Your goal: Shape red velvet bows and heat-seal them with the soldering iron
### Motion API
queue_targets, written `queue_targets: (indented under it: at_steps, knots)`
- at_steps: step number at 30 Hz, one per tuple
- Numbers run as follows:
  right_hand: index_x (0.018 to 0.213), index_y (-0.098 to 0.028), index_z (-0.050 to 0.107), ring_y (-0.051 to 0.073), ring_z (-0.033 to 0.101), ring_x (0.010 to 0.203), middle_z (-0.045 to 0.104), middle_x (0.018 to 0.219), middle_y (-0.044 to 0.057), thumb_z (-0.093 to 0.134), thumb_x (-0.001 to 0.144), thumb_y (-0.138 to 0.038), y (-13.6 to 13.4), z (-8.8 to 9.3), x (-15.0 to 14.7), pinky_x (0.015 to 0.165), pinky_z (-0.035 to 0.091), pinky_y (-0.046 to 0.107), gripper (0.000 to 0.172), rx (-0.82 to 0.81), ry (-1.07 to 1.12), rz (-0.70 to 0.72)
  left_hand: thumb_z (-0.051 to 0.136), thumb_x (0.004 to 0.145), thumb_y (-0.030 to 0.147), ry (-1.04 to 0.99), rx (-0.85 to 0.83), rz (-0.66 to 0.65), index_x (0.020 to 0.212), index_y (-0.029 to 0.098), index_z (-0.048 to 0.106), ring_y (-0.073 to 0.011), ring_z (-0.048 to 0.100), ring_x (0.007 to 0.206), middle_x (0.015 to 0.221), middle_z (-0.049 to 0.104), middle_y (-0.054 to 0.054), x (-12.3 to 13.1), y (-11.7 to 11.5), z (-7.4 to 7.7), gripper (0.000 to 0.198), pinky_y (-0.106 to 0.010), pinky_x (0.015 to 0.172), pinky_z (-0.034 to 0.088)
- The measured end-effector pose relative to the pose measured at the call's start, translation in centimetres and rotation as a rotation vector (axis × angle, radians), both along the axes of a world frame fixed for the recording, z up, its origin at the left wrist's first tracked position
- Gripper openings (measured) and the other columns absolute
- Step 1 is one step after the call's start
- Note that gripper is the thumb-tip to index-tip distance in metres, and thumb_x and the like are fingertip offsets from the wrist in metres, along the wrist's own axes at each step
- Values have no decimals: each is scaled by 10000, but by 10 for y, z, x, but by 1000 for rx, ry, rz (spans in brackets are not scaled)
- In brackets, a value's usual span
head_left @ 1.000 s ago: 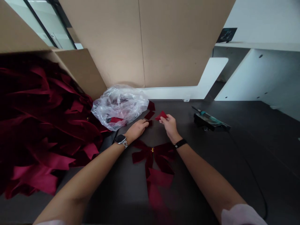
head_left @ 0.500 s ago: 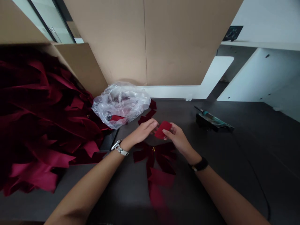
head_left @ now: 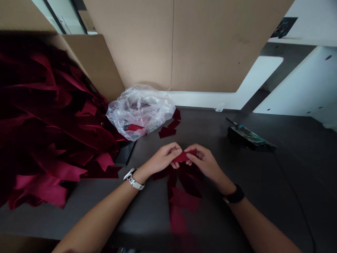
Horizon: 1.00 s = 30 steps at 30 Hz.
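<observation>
Both hands pinch one small dark red fabric strip [head_left: 183,157] above the middle of the dark table [head_left: 263,182]. My left hand [head_left: 165,159] grips its left end with fingers closed; my right hand [head_left: 204,162] grips its right end the same way. Directly under the hands lies a dark red velvet bow [head_left: 184,191] with long tails running toward me, partly hidden by my fingers.
A big heap of red bows [head_left: 44,130] fills the left side beside cardboard panels [head_left: 168,42]. A crumpled clear plastic bag [head_left: 140,110] with small red pieces [head_left: 168,130] beside it lies behind my hands. A tool on a black stand [head_left: 249,138] with a cable sits at right.
My right hand brought the red piece back toward me from near the bag. My left hand joined it, and both now pinch the piece over the bow's centre.
</observation>
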State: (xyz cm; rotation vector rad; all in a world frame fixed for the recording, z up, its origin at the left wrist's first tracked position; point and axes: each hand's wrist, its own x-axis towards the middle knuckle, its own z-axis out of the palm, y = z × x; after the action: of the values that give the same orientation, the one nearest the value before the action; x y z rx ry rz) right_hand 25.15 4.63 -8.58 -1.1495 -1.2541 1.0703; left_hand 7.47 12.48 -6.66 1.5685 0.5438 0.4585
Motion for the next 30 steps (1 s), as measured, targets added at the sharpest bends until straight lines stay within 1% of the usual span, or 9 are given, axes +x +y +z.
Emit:
queue_targets:
  at_steps: [2, 5, 8, 11, 13, 17, 21, 27, 30]
  knots:
    - [868, -196, 630, 125, 630, 594, 625, 793, 19, 659, 790, -314, 0, 0, 0, 580, 532, 264, 145, -13, -1, 3, 523, 881, 481, -23, -103, -27, 861, 146, 534, -102, 603, 589, 718, 592, -2, 0, 1, -3, 335, -234, 569, 502]
    - [844, -196, 634, 142, 656, 647, 632, 804, 23, 651, 783, -295, 0, 0, 2, 627, 554, 280, 118, -42, -10, 29, 677, 795, 384, -40, -92, -39, 846, 134, 551, -88, 598, 607, 700, 621, -4, -1, 4, -6, 285, -220, 612, 503]
    - [838, -194, 616, 144, 665, 704, 627, 809, 20, 660, 771, -273, 0, -1, 3, 678, 557, 278, 112, -51, -22, 55, 684, 785, 309, -31, -62, -17, 852, 128, 565, -88, 593, 600, 681, 628, 0, -2, 6, -7, 227, -223, 613, 494]
    - [945, -210, 562, 150, 673, 794, 641, 950, 37, 709, 746, -270, -2, 1, 3, 748, 555, 291, 255, -80, -20, 120, 645, 804, 226, 18, 159, 65, 827, 127, 600, -86, 582, 607, 676, 628, 2, -3, 3, -4, 111, -210, 604, 458]
    - [1015, -216, 519, 151, 679, 778, 646, 991, 52, 694, 773, -310, -3, 2, 3, 710, 559, 287, 313, -138, -23, 142, 622, 810, 168, 58, 368, 113, 812, 135, 619, -87, 576, 637, 697, 636, 2, -3, -1, -1, 32, -203, 616, 436]
    - [951, -177, 548, 137, 660, 651, 642, 831, 43, 624, 826, -384, -4, 2, 5, 573, 533, 242, 253, -206, -120, 128, 593, 833, 135, 113, 639, 103, 828, 148, 617, -99, 588, 691, 757, 656, -2, -3, -8, 2, 28, -211, 664, 429]
    - [940, -165, 580, 124, 626, 599, 636, 794, 41, 640, 808, -390, -3, 2, 7, 538, 520, 236, 267, -188, -162, 127, 564, 867, 158, 127, 744, 79, 873, 159, 611, -118, 604, 744, 817, 664, -14, -4, -10, 1, 47, -225, 697, 437]
    - [897, -169, 606, 109, 560, 527, 622, 723, 28, 622, 820, -386, -3, 7, 7, 493, 485, 233, 231, -140, -225, 87, 571, 875, 190, 137, 735, 81, 887, 167, 610, -126, 623, 746, 829, 672, -17, -5, -9, 2, 47, -231, 708, 454]
    - [881, -171, 614, 121, 572, 553, 639, 753, 44, 628, 813, -388, -3, 8, 7, 508, 496, 244, 228, -125, -244, 68, 556, 888, 197, 153, 794, 70, 912, 174, 609, -140, 631, 775, 856, 675, -29, -5, -10, 3, 63, -240, 723, 459]
